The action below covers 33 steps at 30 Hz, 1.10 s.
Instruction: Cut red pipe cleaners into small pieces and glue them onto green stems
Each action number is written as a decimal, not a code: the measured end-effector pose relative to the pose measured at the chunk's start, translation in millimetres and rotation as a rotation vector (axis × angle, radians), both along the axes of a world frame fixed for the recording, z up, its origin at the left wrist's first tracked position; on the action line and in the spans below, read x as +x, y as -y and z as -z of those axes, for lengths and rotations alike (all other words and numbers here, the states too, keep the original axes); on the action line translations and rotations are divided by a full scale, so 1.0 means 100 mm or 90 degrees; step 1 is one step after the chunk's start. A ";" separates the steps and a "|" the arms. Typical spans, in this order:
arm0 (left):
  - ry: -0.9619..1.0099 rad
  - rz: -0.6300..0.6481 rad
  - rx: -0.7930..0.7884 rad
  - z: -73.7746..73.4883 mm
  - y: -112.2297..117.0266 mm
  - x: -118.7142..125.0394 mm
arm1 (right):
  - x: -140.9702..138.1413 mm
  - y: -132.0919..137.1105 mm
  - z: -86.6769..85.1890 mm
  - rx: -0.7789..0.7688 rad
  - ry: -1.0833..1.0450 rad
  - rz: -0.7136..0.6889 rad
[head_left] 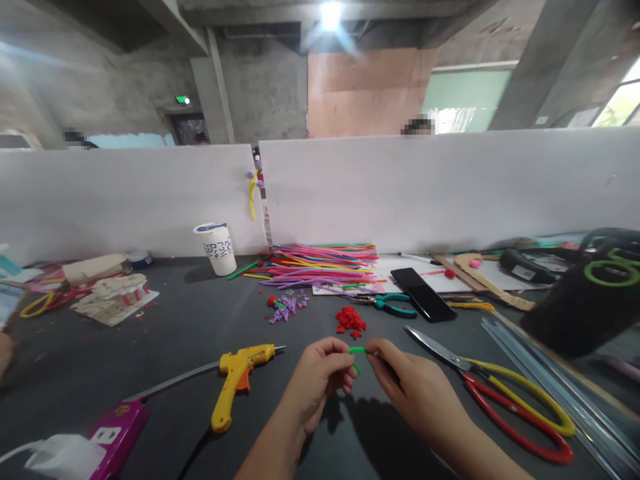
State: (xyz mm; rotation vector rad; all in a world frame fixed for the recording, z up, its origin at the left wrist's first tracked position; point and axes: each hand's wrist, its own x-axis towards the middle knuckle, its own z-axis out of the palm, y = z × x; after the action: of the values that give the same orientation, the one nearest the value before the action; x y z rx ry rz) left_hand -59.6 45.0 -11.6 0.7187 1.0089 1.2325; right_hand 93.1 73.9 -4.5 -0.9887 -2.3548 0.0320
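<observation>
Both hands meet above the dark table near its front edge. My left hand (324, 373) and my right hand (405, 383) pinch the two ends of a short green pipe cleaner (357, 352), which bends between the fingertips. Just beyond the hands lies a small heap of red cut bits (350, 321). A pile of purple cut bits (285, 309) lies to its left. Long coloured pipe cleaners (320, 265) are stacked at the back by the white partition.
A yellow glue gun (239, 379) lies left of the hands, a pink power strip (117, 437) at the front left. Red-and-yellow scissors (505, 400) lie to the right, with teal pliers (393, 304), a black phone (423, 294) and a paper cup (217, 248) farther back.
</observation>
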 end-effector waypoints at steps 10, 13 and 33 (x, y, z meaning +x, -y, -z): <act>0.126 -0.041 0.008 0.02 0.02 0.04 | -0.03 0.06 -0.07 -0.196 -0.067 -0.046; 0.133 -0.048 0.006 0.00 0.03 0.06 | -0.03 0.06 -0.07 -0.258 -0.118 -0.059; 0.141 -0.035 0.034 0.00 0.07 0.13 | 0.00 0.01 -0.07 -0.376 -0.174 -0.032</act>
State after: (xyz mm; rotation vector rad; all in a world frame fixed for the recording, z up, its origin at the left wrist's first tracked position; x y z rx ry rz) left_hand -46.9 38.0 -11.2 0.5840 0.8198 1.3592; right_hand 93.0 72.5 2.7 -1.1017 -2.1469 0.8668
